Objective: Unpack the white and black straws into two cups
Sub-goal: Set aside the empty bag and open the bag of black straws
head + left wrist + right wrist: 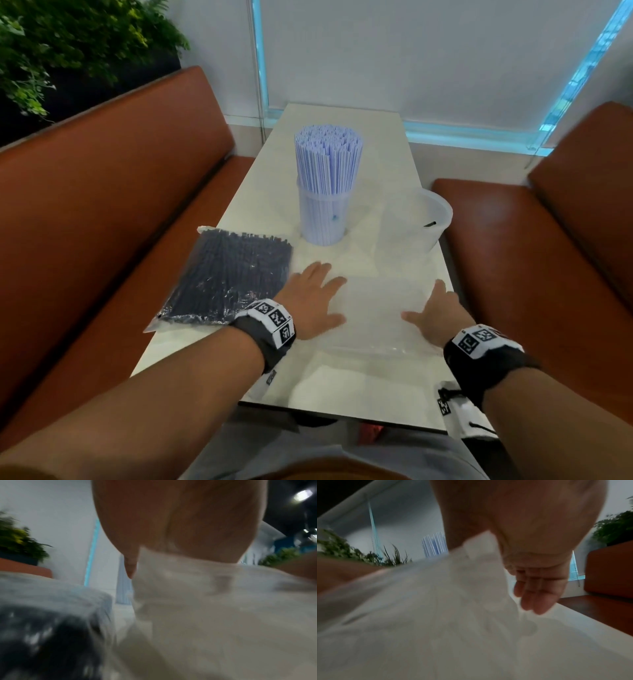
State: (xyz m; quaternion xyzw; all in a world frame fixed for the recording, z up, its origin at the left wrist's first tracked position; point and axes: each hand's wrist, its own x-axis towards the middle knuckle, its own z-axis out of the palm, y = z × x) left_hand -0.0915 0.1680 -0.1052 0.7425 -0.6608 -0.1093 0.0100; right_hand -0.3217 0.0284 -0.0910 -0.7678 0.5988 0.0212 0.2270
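on clear bag (370,308), hands flat.

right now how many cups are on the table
2: one full of white straws at mid-table, one clear cup to its right by the table's edge.

I see a white worktop (394,137) at centre, orange-brown bench seats (102,192) at left and right, green plants (51,44) upper left, a blue-lit wall panel (445,51) behind.
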